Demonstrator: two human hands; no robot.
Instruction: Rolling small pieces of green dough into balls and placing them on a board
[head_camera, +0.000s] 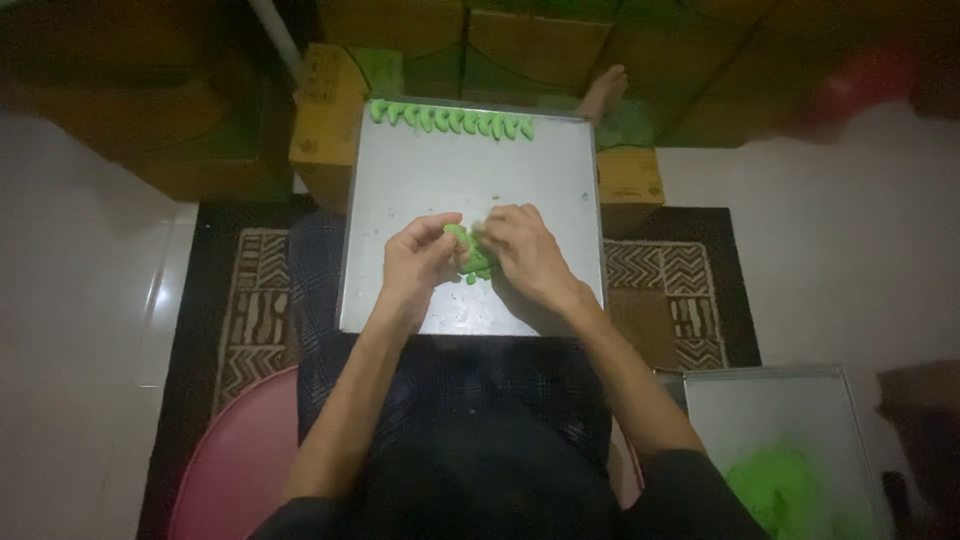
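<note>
A square metal tray (400, 190) rests across my lap. Over its near half, my left hand (415, 262) and my right hand (522, 255) meet around a lump of green dough (470, 256), fingers pinching it from both sides. Along the tray's far edge lies a row of several small shaped green dough pieces (452, 119), side by side. Part of the lump is hidden by my fingers.
A second metal tray (770, 400) with a heap of green dough (780, 485) sits on the floor at lower right. Wooden blocks (325, 110) prop the lap tray. A patterned rug (255, 310) lies beneath, and a pink round object (235, 465) at lower left. A bare foot (603, 92) shows beyond the tray.
</note>
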